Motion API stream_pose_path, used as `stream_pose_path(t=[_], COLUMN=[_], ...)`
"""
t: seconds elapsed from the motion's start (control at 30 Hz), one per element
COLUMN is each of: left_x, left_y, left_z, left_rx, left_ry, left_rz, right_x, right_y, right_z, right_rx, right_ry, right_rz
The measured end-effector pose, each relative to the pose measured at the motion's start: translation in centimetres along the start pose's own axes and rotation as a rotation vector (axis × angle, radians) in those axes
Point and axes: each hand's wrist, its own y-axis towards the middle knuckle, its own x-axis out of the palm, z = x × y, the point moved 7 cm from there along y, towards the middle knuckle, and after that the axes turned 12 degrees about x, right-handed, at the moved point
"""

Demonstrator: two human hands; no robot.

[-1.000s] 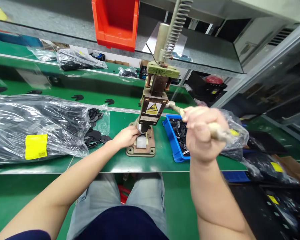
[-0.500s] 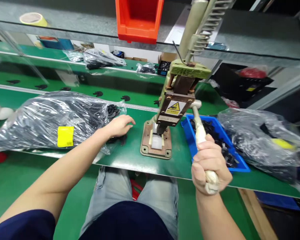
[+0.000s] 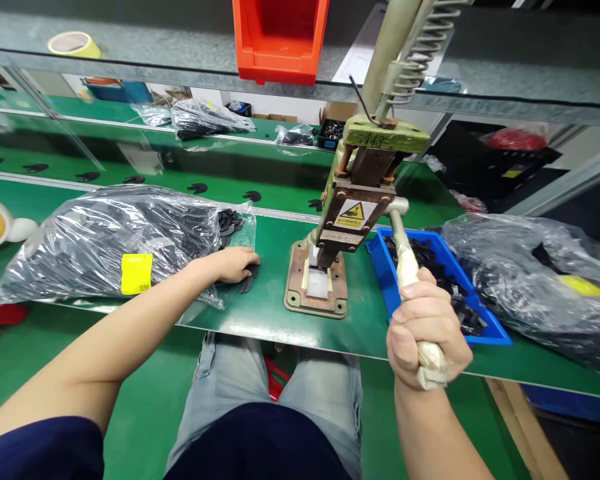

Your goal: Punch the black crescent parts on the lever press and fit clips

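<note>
My right hand (image 3: 429,331) is wrapped round the taped lever (image 3: 404,257) of a green hand press (image 3: 351,207). The press head hangs low over a small light metal plate (image 3: 317,283) on the press base (image 3: 294,293). To the left, my left hand (image 3: 236,265) is at the mouth of a clear plastic bag (image 3: 105,233) full of black parts. Its fingers are bent and closed on a flat, curved black part (image 3: 253,269); the fingers partly hide it. Another black part (image 3: 247,285) lies just below on the green bench.
A blue bin (image 3: 387,283) with black pieces stands right of the press, beside another filled bag (image 3: 540,287). Behind runs a green belt (image 3: 275,200) with spaced black parts. An orange bin (image 3: 283,70) and a tape roll (image 3: 74,45) sit on the overhead shelf.
My left hand has moved down and slightly left onto the black parts, and its fingers have closed. My right hand stays on the lever. The whole view has shifted slightly.
</note>
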Motion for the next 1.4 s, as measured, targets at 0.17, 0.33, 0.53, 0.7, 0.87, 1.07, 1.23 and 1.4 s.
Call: stream_pose_path(t=[0.17,0.33,0.53,0.7,0.87,1.07,1.23,1.4], left_x=[-0.3,-1.1,-5.0,-6.3,-4.5,-1.6,0.1,0.6], left_y=[0.4,0.9,0.7,0.7,1.5,4.0,6.5,7.8], left_z=[-1.1,-1.5,1.8,5.0,6.3,7.1,8.1,8.9], left_rx=[-0.038,0.003,0.18,0.134,0.025,-0.088,-0.124,-0.157], left_ry=[-0.132,-0.254,-0.199,-0.116,-0.591,-1.027,-1.408,-1.487], left_rz=[-0.01,0.037,0.336,0.497,0.537,0.689,0.633,0.476], right_x=[-0.1,-0.2,-0.2,-0.2,-0.2,-0.3,-0.2,-0.2], right_y=[-0.1,-0.2,-0.3,-0.5,-0.5,-0.6,-0.6,-0.6], right_z=[0.0,0.3,0.2,0.2,0.2,0.2,0.2,0.3], right_rx=[-0.015,-0.01,-0.014,-0.007,-0.005,0.007,0.01,-0.002], right_ry=[0.002,-0.005,-0.012,0.005,0.003,-0.025,-0.002,0.009], right_rz=[0.034,0.055,0.024,0.027,0.032,0.008,0.007,0.023])
